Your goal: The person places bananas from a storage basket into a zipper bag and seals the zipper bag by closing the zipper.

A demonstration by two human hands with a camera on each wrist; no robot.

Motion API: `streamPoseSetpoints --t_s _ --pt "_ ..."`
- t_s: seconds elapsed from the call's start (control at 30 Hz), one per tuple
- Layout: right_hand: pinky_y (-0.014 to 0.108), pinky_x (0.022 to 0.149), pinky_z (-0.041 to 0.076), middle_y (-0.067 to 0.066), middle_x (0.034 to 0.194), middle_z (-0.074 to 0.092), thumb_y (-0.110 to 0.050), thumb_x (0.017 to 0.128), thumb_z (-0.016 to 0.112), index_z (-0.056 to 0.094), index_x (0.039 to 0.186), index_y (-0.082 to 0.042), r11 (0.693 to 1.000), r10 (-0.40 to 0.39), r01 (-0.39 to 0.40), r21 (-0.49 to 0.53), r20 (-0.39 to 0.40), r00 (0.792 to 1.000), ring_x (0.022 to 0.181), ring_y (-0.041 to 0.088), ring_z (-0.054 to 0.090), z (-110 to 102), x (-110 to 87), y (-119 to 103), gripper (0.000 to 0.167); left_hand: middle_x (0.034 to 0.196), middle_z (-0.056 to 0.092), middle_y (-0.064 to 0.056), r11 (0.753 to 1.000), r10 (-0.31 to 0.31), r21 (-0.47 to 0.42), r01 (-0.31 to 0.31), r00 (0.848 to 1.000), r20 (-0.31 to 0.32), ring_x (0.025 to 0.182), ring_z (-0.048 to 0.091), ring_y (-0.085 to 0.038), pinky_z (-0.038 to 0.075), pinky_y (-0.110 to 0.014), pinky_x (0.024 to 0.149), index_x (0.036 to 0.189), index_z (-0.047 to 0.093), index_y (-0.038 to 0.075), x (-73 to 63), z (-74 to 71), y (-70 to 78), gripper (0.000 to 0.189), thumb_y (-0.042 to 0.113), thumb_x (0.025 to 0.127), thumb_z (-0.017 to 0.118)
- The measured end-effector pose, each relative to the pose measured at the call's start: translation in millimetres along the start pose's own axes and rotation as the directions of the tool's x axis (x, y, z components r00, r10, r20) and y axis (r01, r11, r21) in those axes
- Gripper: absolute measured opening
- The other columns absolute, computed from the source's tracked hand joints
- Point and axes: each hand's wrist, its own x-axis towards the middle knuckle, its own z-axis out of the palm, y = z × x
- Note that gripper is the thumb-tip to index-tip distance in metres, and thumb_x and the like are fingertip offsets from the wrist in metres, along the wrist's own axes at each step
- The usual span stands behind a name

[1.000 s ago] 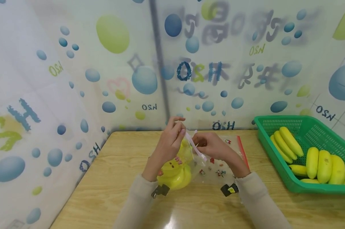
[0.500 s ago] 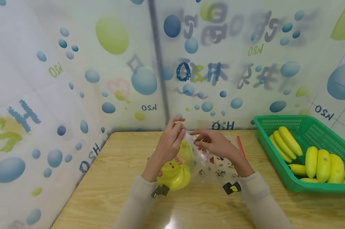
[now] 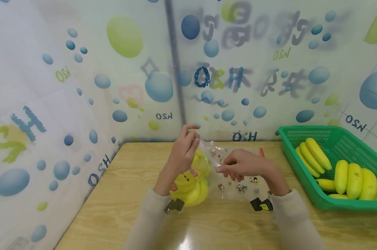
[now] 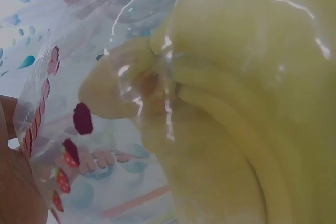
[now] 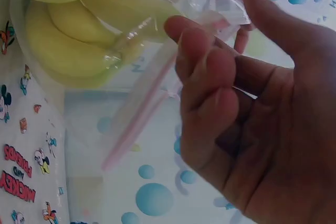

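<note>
Your left hand [image 3: 182,152] stays where it is, thumb and forefinger pinching the far end of the pale strip [image 3: 208,153] along the mouth of a clear bag [image 3: 190,182]. Your right hand [image 3: 248,165] is what has changed: half a second ago it sat loosely beside the strip, close to your left; now it has come back toward you, and its thumb and bent forefinger pinch the strip's near end. So your hands are farther apart, with the strip stretched between them, and this reads as work along the bag's mouth reaching the near end; whether the mouth is sealed, you can't tell from here. The clear bag sits below and between your hands, mostly under the left, with a bunch of bananas [image 5: 73,43] inside, showing yellow through printed strawberries and a pink ribbon pattern. Just beneath your right hand, a flat bag with cartoon prints [image 3: 233,192] lies on the wooden table [image 3: 238,224]; your right arm now hides most of its red strip [image 3: 261,152], where a longer stretch showed before. Farther out to the right of your right hand, the green basket [image 3: 354,205] holds loose-looking yellow bananas [image 3: 354,180], unchanged.
</note>
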Motion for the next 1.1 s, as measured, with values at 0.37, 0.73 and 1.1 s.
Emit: streamPoseSetpoints --t_s 0.37,0.73,1.1 --pt "0.038 0.052 0.055 0.008 0.068 0.067 -0.025 0.106 0.058 0.070 0.079 -0.013 0.998 -0.068 0.067 -0.011 -0.128 0.989 0.054 0.020 0.061 13 16.1 -4 0.031 0.139 0.050 -0.016 0.998 -0.055 -0.028 0.054 0.998 -0.040 0.112 0.062 -0.028 0.052 -0.038 0.084 0.092 0.053 0.005 -2.0 -15.4 -4.1 0.025 0.016 0.110 0.039" --pt "0.031 0.048 0.052 0.003 0.069 0.068 -0.020 0.107 0.057 0.071 0.086 -0.010 0.985 -0.174 0.160 -0.070 -0.418 0.891 0.050 0.011 0.062 8 16.6 -12 0.028 0.140 0.052 -0.017 0.997 -0.065 0.026 0.070 0.988 -0.143 0.108 0.064 -0.030 0.049 -0.037 0.074 0.093 0.054 0.005 1.8 -40.4 -0.4 0.025 0.018 0.110 0.040" --pt "0.028 0.047 0.041 0.005 0.071 0.068 -0.015 0.104 0.061 0.076 0.093 -0.008 0.962 -0.241 0.110 -0.250 -0.587 0.773 0.042 0.011 0.045 -21 21.9 -32 0.019 0.101 0.063 -0.013 0.987 0.058 0.161 -0.018 0.967 -0.248 0.095 0.058 -0.030 0.049 -0.042 0.082 0.088 0.061 0.005 2.5 -53.5 20.0 0.021 0.017 0.104 0.055"
